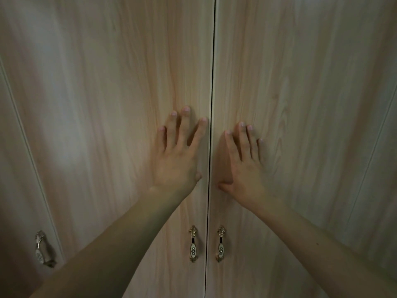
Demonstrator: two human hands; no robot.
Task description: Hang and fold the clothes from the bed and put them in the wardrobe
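Note:
A light wood-grain wardrobe fills the view, its two middle doors shut with a thin dark seam between them. My left hand (177, 153) lies flat on the left door (120, 93), fingers spread, just left of the seam. My right hand (245, 164) lies flat on the right door (300, 93), fingers spread, just right of the seam. Neither hand holds anything. No clothes, hangers or bed are in view.
Two ornate brass handles hang below my hands, the left handle (193, 244) and the right handle (221, 244), one on each side of the seam. A third handle (43, 249) sits on another door panel at the far left.

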